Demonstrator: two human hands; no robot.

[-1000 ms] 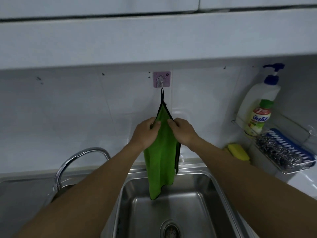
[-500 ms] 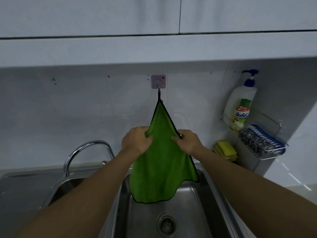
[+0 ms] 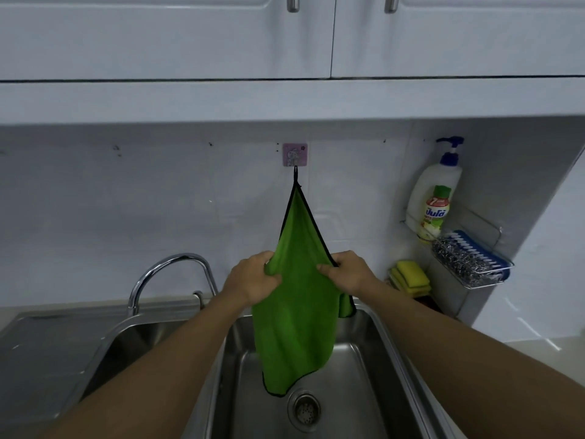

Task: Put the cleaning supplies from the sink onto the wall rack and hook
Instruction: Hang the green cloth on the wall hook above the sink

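Head view, items as found. Green cloth [image 3: 297, 299]: hangs by its black loop from the pink wall hook [image 3: 294, 154] on the far wall, its lower end dangling over the sink [image 3: 392, 353]. Left hand [image 3: 254, 280]: grip clamped on the cloth's left edge. Right hand [image 3: 349, 272]: grip clamped on the cloth's right edge, pulling the fabric out flat. Wall rack [image 3: 474, 274], far right: holds a pump bottle [image 3: 438, 182], a smaller labelled bottle [image 3: 435, 213], a steel scourer [image 3: 456, 258] and a blue brush [image 3: 481, 250]. Yellow sponges [image 3: 410, 277]: stacked on the worktop just left of the rack, not on it. Sink basin: nothing visible inside but the drain [image 3: 304, 410]. Faucet [image 3: 167, 274]: far left. Status, by judgement: hook step done, rack loaded; only releasing the cloth seems left, plus the sponges if they count.
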